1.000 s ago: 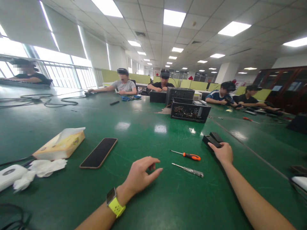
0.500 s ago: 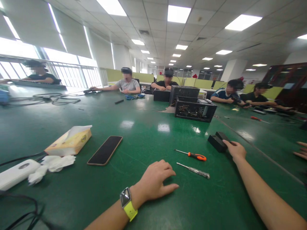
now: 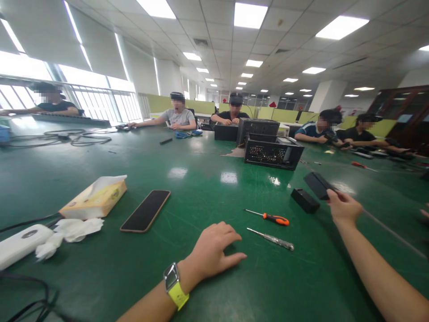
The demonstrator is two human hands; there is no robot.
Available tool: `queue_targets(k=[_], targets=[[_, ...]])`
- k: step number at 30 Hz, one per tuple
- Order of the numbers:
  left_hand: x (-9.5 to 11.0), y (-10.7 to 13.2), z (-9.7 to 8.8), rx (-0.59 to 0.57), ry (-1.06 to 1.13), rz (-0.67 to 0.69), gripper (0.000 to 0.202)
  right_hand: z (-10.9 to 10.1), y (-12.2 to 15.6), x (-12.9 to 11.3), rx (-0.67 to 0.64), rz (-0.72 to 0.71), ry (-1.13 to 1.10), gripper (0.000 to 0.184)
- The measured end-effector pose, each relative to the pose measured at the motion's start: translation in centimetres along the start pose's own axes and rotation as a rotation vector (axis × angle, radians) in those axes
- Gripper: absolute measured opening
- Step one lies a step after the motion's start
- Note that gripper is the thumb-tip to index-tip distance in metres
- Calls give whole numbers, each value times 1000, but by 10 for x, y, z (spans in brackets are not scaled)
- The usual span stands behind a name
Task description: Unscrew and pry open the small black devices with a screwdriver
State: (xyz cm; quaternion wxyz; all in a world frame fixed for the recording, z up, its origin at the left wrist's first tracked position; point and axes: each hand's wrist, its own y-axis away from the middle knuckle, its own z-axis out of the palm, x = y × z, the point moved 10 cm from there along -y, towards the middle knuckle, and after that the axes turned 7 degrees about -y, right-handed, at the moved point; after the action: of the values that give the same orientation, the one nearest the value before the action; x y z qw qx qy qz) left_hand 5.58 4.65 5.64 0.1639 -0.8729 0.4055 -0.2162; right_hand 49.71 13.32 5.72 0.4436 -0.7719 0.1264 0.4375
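My right hand (image 3: 345, 208) pinches one end of a black rectangular box (image 3: 319, 185), tilted and raised off the table at the right. Just to its left, a second black box (image 3: 304, 200) rests on the green tabletop (image 3: 201, 188), apart from the held one. My left hand (image 3: 214, 246) lies on the table with its fingers apart and nothing in them; a watch with a yellow-green strap is on that wrist. Between my hands lie an orange-and-black screwdriver (image 3: 268, 217) and a clear-handled screwdriver (image 3: 271, 239), both pointing left.
A phone (image 3: 146, 211), a tissue pack (image 3: 95, 197), crumpled tissues (image 3: 78, 228) and a white device (image 3: 23, 243) with cables lie on the left. Black computer cases (image 3: 273, 152) stand at the far middle. Several people sit around the table; another red screwdriver (image 3: 362, 166) lies far right.
My right hand has lifted one black box up and to the right, away from the other, which stays on the table. My left hand has barely shifted.
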Motion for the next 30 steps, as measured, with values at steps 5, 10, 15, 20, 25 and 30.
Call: queue_targets(k=[5, 10, 15, 20, 25, 30], targets=[[-13, 3, -25, 211, 17, -84, 46, 61, 90, -94, -378, -227, -160, 32], [-17, 5, -32, 195, 76, -46, 82, 102, 210, -183, -832, -509, -291, 29], [-9, 4, -15, -4, 126, 45, 48, 104, 246, -209, -1016, -652, -301, 34], [-12, 4, -11, -28, 122, 30, 44, 103, 248, -209, -1100, -785, -268, 44], [-15, 4, -11, -56, 137, 1, 46, 108, 205, -172, -894, -683, -56, 43], [-20, 4, -9, -86, 141, -28, 48, 104, 149, -117, -725, -479, 157, 36]])
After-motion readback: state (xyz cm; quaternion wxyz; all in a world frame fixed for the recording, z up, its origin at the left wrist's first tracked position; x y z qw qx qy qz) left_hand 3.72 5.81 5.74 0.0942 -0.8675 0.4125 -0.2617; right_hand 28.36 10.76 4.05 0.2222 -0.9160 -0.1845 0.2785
